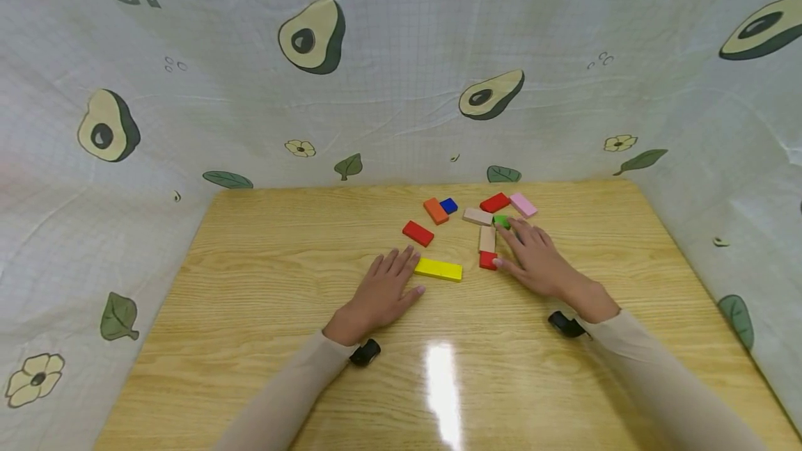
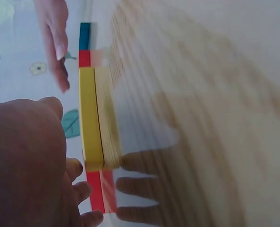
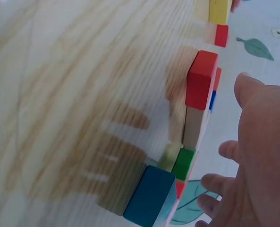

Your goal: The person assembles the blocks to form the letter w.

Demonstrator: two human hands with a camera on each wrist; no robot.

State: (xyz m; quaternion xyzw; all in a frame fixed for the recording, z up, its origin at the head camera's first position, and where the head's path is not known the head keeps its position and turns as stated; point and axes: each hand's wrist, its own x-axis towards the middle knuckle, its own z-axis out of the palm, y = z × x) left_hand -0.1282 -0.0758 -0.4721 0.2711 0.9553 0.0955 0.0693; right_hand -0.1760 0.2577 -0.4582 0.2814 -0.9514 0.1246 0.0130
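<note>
My left hand [image 1: 379, 294] lies over the table with its fingers straight, the fingertips beside the left end of a long yellow block [image 1: 438, 269]. My right hand [image 1: 535, 259] is spread above the right-hand blocks and grips nothing. Close to its fingertips are a green block [image 1: 500, 221], a pale wooden block [image 1: 487, 239] and a small red block [image 1: 488, 260]. The right wrist view also has a dark teal block [image 3: 150, 195] near that hand; in the head view the hand seems to hide it. Whether either hand touches a block, I cannot tell.
Farther back lie a red block [image 1: 418, 233], an orange block [image 1: 436, 211] against a blue one [image 1: 448, 206], another pale block [image 1: 478, 216], a second red block [image 1: 495, 202] and a pink block [image 1: 523, 204]. A patterned cloth [image 1: 401, 124] rises behind the wooden table [image 1: 282, 242].
</note>
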